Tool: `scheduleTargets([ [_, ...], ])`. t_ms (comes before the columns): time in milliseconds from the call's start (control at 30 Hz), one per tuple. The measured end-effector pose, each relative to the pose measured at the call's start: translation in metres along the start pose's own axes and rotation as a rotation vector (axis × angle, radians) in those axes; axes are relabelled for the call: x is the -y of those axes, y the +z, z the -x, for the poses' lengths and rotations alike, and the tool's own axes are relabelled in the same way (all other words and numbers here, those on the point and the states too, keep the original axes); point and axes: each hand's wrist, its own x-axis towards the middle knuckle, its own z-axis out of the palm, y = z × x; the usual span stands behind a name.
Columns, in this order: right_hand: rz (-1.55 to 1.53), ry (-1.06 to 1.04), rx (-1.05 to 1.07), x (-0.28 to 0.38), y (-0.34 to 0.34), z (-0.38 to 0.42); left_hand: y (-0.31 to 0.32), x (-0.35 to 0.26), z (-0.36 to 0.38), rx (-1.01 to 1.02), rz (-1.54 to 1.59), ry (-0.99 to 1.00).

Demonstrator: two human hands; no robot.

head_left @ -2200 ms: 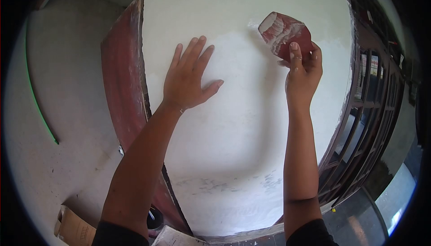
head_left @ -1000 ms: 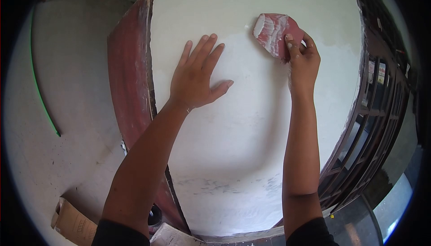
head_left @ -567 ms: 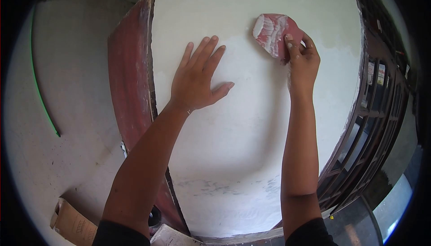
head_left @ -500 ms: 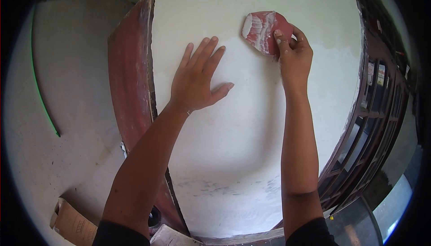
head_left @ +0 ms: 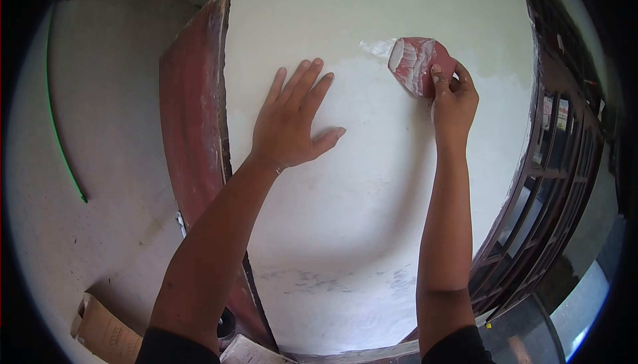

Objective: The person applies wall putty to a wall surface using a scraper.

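Note:
A pale wall surface (head_left: 332, 211) fills the middle of the view, with faint dark smudges low down. My left hand (head_left: 290, 115) lies flat against it on the left, fingers spread, holding nothing. Up on the right, my right hand (head_left: 454, 105) grips a flat red scraper (head_left: 420, 66) between thumb and fingers. White paste coats the scraper's left part, and the tool rests on or very close to the wall. Just left of its edge is a fresh white smear (head_left: 377, 48).
Left of the wall stands a reddish wooden panel (head_left: 193, 98). A green line (head_left: 58, 134) hangs farther left. A cardboard box (head_left: 106, 331) sits at the lower left, with a dark round container (head_left: 226, 324) beside the panel's foot. Dark framed windows (head_left: 551, 164) run along the right.
My right hand and the scraper have moved right and slightly down. A white smear now shows where the scraper was. My left hand has stayed in place.

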Motion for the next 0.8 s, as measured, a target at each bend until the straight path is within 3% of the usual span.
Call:
scheduleTargets([
  [133,-0.259,0.098,-0.11,-0.017,-0.022,0.0,0.0,-0.001,0.0,0.005,-0.005,-0.007],
  [267,-0.366,0.064,-0.005,-0.012,-0.023,0.0,0.0,-0.001,0.0,0.018,-0.003,-0.012],
  [367,-0.21,0.05,0.052,0.007,-0.008,0.001,0.001,-0.001,-0.001,0.001,-0.003,-0.001],
  [400,-0.028,0.007,0.024,0.0,-0.007,-0.004,0.001,-0.001,-0.001,0.003,-0.005,-0.005],
  [500,-0.194,-0.016,-0.071,-0.017,-0.017,-0.005,0.0,-0.001,0.0,0.006,-0.004,-0.008],
  [533,-0.268,0.082,-0.07,-0.018,-0.025,-0.003,0.0,-0.001,0.0,0.003,-0.003,-0.008],
  [700,-0.319,0.099,-0.052,-0.006,-0.017,0.003,0.0,-0.001,-0.001,-0.009,0.004,-0.004],
  [800,-0.217,0.039,0.065,0.007,-0.004,0.002,0.0,0.0,-0.001,-0.006,0.004,-0.005],
])
